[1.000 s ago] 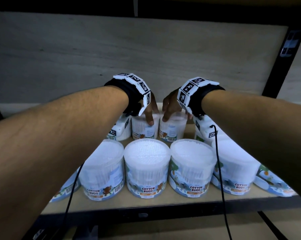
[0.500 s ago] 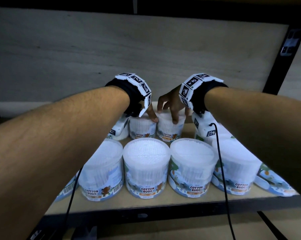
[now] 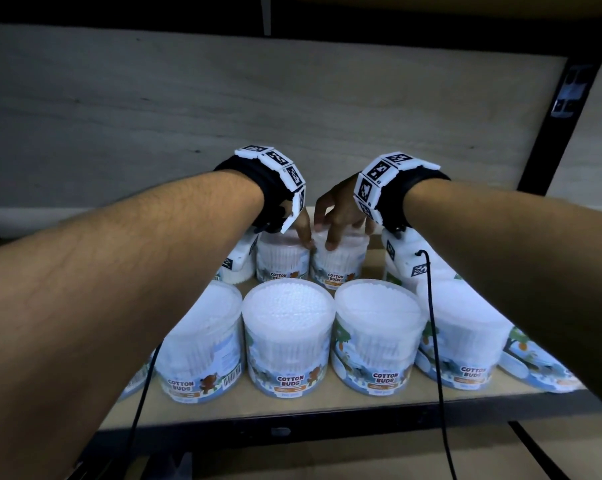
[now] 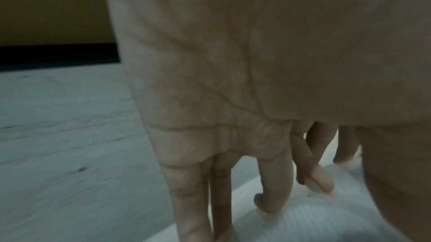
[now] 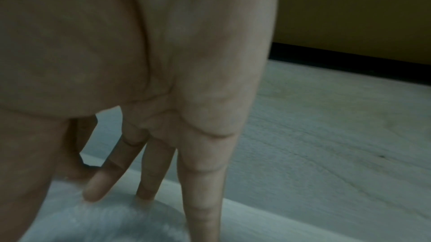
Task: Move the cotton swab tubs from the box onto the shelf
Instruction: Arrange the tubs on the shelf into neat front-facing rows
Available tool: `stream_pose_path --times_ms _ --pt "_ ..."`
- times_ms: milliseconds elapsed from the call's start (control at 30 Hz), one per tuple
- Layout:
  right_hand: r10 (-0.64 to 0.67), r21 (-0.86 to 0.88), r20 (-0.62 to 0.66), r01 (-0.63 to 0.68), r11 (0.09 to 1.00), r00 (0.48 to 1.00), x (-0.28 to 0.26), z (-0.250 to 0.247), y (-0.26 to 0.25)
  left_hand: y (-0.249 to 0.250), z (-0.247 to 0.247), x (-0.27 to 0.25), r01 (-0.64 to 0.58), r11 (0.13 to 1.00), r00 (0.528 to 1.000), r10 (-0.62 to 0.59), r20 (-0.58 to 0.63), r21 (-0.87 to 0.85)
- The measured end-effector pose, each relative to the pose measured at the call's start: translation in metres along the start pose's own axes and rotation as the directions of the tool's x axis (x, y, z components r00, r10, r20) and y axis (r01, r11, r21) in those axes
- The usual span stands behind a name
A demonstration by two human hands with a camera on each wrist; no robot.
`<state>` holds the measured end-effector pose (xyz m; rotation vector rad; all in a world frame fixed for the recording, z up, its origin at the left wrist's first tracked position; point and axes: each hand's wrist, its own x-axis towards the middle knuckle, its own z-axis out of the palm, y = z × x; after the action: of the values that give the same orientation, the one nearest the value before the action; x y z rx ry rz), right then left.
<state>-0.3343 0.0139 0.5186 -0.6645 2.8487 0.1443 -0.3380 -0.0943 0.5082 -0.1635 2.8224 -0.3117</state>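
"COTTON BUDS" on tub (image 3: pixel 289 344) labels

place: shop or stockroom | cue: metal-framed shelf (image 3: pixel 223 408) | stock: rows of identical cotton-bud tubs (image 3: pixel 287 337)

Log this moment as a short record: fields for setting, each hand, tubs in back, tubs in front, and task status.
setting: wooden shelf with a pale back panel
left hand: left hand fingers down on the lid of the back left tub
right hand: right hand fingers spread down over the back right tub
back tubs: upright, side by side, labels facing out
front row: front tubs upright along the shelf edge
task status: both back tubs on the shelf, hands not yet off them; box not in view
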Motion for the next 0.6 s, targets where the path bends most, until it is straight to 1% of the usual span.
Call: stream_pose_path --times_ms 133,233,367,467,600 --pt "0.015 0.072 0.074 -0.021 0.997 0.997 -0.001 -0.001 -0.002 0.006 0.000 -0.025 -0.054 0.995 0.997 0.050 -0.054 -0.082" --pt "0.032 0.091 0.116 -0.042 0.995 0.993 -0.002 -0.001 -0.002 0.009 -0.002 -0.041 -0.070 0.997 0.997 0.068 -0.045 -0.039" --pt "0.033 0.107 0.127 -0.047 0.993 0.991 -0.004 -0.001 -0.001 0.009 -0.003 -0.054 -0.071 0.997 0.997 0.070 -0.039 -0.027" --pt "0.030 0.117 0.135 -0.046 0.992 0.990 -0.007 -0.001 0.000 0.010 -0.001 -0.065 -0.064 0.997 0.998 0.063 -0.028 -0.049" --pt "0.024 0.130 0.147 -0.043 0.991 0.989 -0.010 0.001 0.001 0.011 0.000 -0.079 -0.056 0.998 0.998 0.056 -0.010 -0.023"
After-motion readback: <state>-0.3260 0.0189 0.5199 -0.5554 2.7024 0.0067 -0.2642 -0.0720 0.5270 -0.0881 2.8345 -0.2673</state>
